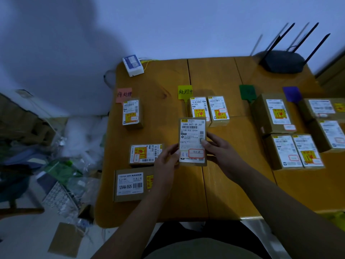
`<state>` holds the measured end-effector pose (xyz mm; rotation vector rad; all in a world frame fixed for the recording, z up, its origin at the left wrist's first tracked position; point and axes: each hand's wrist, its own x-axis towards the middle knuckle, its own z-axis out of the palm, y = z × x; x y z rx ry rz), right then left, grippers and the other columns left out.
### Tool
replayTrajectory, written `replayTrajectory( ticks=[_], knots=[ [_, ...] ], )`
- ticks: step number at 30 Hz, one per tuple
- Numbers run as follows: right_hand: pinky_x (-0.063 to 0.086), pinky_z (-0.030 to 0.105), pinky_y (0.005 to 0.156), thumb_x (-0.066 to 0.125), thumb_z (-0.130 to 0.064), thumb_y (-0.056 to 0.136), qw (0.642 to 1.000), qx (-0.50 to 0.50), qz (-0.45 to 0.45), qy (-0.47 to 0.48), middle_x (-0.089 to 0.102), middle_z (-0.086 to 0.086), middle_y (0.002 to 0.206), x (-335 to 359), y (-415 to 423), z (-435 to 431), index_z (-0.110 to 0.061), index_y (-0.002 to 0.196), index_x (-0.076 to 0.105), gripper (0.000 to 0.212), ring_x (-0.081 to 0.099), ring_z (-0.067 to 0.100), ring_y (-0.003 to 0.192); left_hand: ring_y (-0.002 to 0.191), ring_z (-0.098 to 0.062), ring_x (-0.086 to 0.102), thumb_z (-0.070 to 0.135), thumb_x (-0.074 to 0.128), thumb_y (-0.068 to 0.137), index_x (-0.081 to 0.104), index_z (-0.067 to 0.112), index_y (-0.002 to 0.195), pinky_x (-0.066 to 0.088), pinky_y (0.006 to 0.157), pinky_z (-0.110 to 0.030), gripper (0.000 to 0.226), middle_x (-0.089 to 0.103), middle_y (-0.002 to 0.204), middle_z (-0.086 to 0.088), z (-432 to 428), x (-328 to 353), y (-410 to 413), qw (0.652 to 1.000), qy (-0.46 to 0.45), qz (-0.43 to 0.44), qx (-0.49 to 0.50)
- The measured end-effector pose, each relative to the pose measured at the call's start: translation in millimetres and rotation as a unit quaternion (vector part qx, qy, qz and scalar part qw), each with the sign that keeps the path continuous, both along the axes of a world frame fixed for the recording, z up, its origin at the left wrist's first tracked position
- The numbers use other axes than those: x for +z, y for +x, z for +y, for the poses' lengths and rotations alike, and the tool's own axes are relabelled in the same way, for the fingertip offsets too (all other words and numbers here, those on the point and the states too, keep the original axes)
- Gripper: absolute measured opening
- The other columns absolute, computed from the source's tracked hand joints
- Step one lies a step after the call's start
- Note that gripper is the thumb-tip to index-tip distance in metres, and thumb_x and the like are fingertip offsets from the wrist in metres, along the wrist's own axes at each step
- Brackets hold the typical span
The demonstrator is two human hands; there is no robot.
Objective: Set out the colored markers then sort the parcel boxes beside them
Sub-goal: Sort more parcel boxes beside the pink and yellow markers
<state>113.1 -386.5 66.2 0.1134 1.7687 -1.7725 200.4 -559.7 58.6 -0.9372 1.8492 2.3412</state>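
Observation:
My left hand [166, 161] and my right hand [220, 152] hold a small brown parcel box [192, 135] upright above the middle of the wooden table [233, 193], label facing me. Four coloured markers lie in a row at the back: pink [124, 94], yellow [185, 92], green [247, 92], purple [292, 94]. One box [132, 113] lies below the pink marker. Two boxes [209, 110] sit by the yellow one. Several boxes [291, 131] lie below the green and purple markers. Two unsorted boxes [145, 155] [131, 185] lie at the front left.
A white adapter box [133, 65] sits at the table's back left corner and a black router [282, 60] with antennas at the back right. Plastic bags and clutter [61, 165] crowd the floor left of the table. A wall stands right behind the table.

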Motion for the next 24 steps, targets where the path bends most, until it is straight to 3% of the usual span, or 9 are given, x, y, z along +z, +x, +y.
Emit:
replayTrajectory(
  ticks=[2,5,8,10,12,14,16,19,24],
  knots=[
    [0.063,0.035,0.083,0.06,-0.024,0.104,1.0,0.005,-0.002,0.002,0.078,0.003,0.119,-3.4,-0.8,0.1,-0.03,0.151,0.05,0.048,0.077,0.021,0.107,0.111,-0.022,0.072,0.021,0.064,0.1,0.07,0.036,0.115,0.058,0.093,-0.039,0.022,0.076,0.12,-0.003,-0.8,-1.5,0.9,1.0,-0.004,-0.009,0.001],
    [0.064,0.033,0.082,0.062,-0.027,0.103,1.0,0.011,-0.01,0.003,0.078,0.001,0.12,-8.8,-1.4,-1.4,-0.031,0.15,0.05,0.049,0.077,0.019,0.107,0.11,-0.015,0.071,0.024,0.067,0.099,0.07,0.04,0.115,0.06,0.078,-0.022,0.022,0.074,0.12,0.004,-1.5,-3.7,3.6,1.0,-0.011,-0.015,0.009],
    [0.063,0.042,0.094,0.066,-0.029,0.1,1.0,0.0,-0.024,0.003,0.076,0.003,0.125,-16.0,-1.9,-3.2,-0.024,0.152,0.05,0.054,0.076,0.021,0.11,0.109,-0.01,0.069,0.027,0.066,0.099,0.07,0.043,0.111,0.057,0.072,-0.014,0.021,0.073,0.118,0.009,1.9,-6.0,4.7,0.999,-0.035,-0.025,0.028],
    [0.061,0.045,0.098,0.073,-0.034,0.094,1.0,0.007,-0.022,0.008,0.073,0.001,0.129,-19.4,-2.1,-3.0,-0.023,0.151,0.052,0.062,0.075,0.02,0.113,0.111,-0.012,0.069,0.026,0.065,0.099,0.069,0.04,0.114,0.059,0.079,-0.019,0.02,0.073,0.121,0.004,6.2,-7.9,4.5,0.997,-0.048,-0.032,0.043],
    [0.064,0.034,0.088,0.08,-0.038,0.084,0.999,0.032,-0.011,0.013,0.073,-0.007,0.126,-19.8,-3.9,-4.1,-0.032,0.14,0.06,0.06,0.076,0.014,0.108,0.114,-0.014,0.069,0.027,0.065,0.1,0.068,0.039,0.116,0.059,0.09,-0.027,0.02,0.072,0.123,0.001,9.0,-9.6,4.1,0.996,-0.056,-0.038,0.056],
    [0.064,0.026,0.078,0.083,-0.032,0.084,0.999,0.046,-0.007,0.013,0.073,-0.01,0.122,-21.2,-8.7,-8.6,-0.037,0.133,0.063,0.053,0.077,0.009,0.103,0.114,-0.013,0.068,0.028,0.064,0.1,0.068,0.04,0.116,0.058,0.091,-0.027,0.02,0.071,0.123,0.005,7.2,-12.0,2.7,0.994,-0.078,-0.041,0.063],
    [0.065,0.033,0.085,0.081,-0.027,0.089,0.999,0.037,-0.003,0.029,0.072,-0.006,0.125,-27.3,-19.0,-19.9,-0.027,0.142,0.06,0.057,0.077,0.016,0.104,0.114,-0.008,0.067,0.029,0.063,0.101,0.07,0.038,0.121,0.057,0.089,-0.022,0.023,0.071,0.121,0.011,-1.1,-15.6,-2.0,0.992,-0.105,-0.038,0.063],
    [0.06,0.049,0.099,0.076,-0.02,0.094,0.999,0.011,-0.015,0.046,0.07,0.005,0.132,-37.1,-40.6,-48.2,-0.016,0.148,0.056,0.057,0.073,0.026,0.113,0.117,-0.007,0.064,0.028,0.06,0.102,0.07,0.031,0.128,0.055,0.1,-0.035,0.028,0.07,0.124,0.012,-26.6,-20.8,-17.1,0.985,-0.151,-0.044,0.066],
    [0.059,0.048,0.098,0.074,-0.016,0.096,0.997,-0.021,-0.04,0.069,0.071,0.006,0.128,-60.3,-90.0,-118.3,-0.011,0.148,0.055,0.056,0.072,0.027,0.11,0.12,-0.014,0.065,0.02,0.059,0.103,0.069,0.023,0.132,0.054,0.105,-0.046,0.031,0.071,0.126,0.005,-90.4,-34.9,-53.2,0.981,-0.17,-0.059,0.078]
  ],
)
